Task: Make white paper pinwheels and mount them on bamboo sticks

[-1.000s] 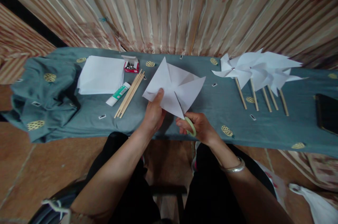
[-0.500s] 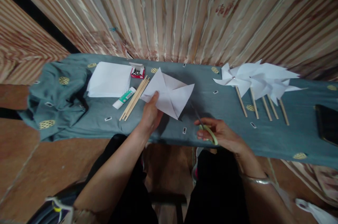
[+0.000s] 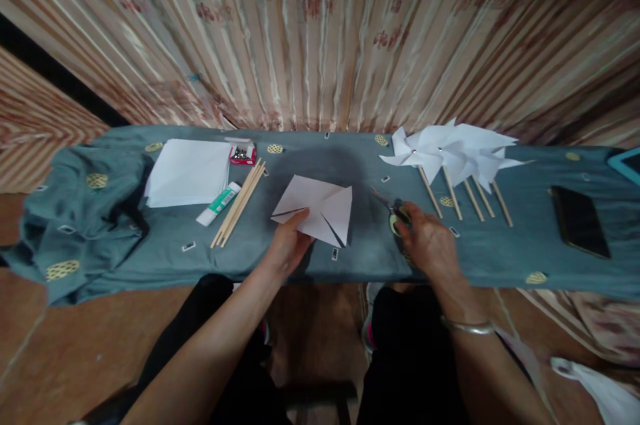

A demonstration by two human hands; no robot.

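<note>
My left hand (image 3: 290,241) pinches the near edge of a white paper square (image 3: 323,205), thumb on top. Slits run in from the paper's corners towards its middle. To the right, my right hand (image 3: 431,241) is closed on the handles of a pair of scissors (image 3: 397,215) with green and black grips. The scissor blades point to the far left, low over the cloth and apart from the paper. Whether the scissors touch the cloth I cannot tell.
A blue-green cloth (image 3: 360,258) covers the narrow table. Left are stacked white paper (image 3: 187,173), a red box of metal pins (image 3: 243,153), a glue tube (image 3: 219,204) and wooden sticks (image 3: 239,203). Right are several paper pinwheels (image 3: 450,150) and a black phone (image 3: 579,221).
The paper has turned and tilted in my left hand. My right hand has moved the scissors right and away from me, its back now facing up. The camera view has shifted right.
</note>
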